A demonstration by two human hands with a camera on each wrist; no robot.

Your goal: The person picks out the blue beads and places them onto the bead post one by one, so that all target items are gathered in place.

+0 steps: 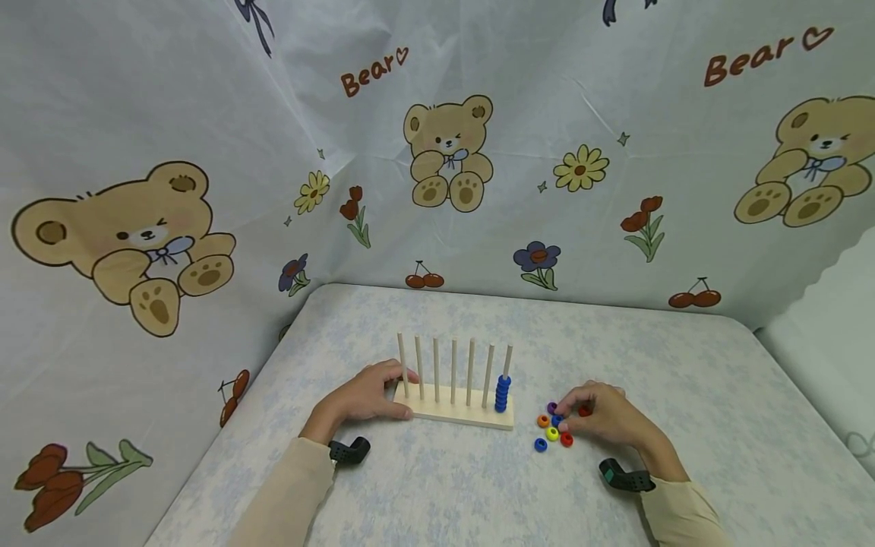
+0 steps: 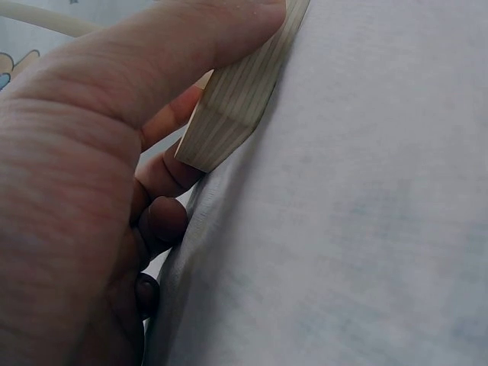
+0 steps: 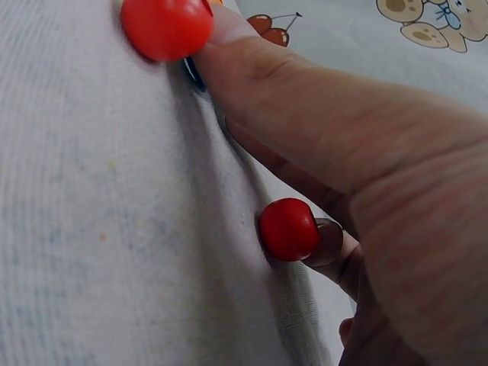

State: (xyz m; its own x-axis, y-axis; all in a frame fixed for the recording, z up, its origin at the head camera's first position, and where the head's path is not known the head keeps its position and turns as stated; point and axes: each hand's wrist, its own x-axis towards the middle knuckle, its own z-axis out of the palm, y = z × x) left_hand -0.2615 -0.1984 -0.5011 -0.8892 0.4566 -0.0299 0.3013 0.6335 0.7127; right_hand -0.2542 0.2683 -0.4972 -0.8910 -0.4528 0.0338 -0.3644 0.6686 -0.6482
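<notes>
On the table stands a wooden peg rack (image 1: pixel 444 404) with several upright pegs; blue beads (image 1: pixel 502 394) are stacked on its rightmost peg. My left hand (image 1: pixel 372 393) grips the left end of the base, thumb along the front edge and fingers behind, as the left wrist view also shows. To the right of the rack, my right hand (image 1: pixel 604 414) pinches a blue bead (image 1: pixel 557 420) between thumb and forefinger; the thumb partly hides it in the right wrist view. A red bead (image 3: pixel 288 229) lies by its other fingers, and another red bead (image 3: pixel 168 29) is beside the thumb tip.
Around the right fingertips lie loose beads: purple (image 1: pixel 552 408), orange (image 1: pixel 543 421), yellow (image 1: pixel 552 434) and a second blue bead (image 1: pixel 541 445) nearer the front. A pale patterned cloth covers the table (image 1: pixel 437 486). Behind it hangs a bear-print curtain (image 1: pixel 519 91).
</notes>
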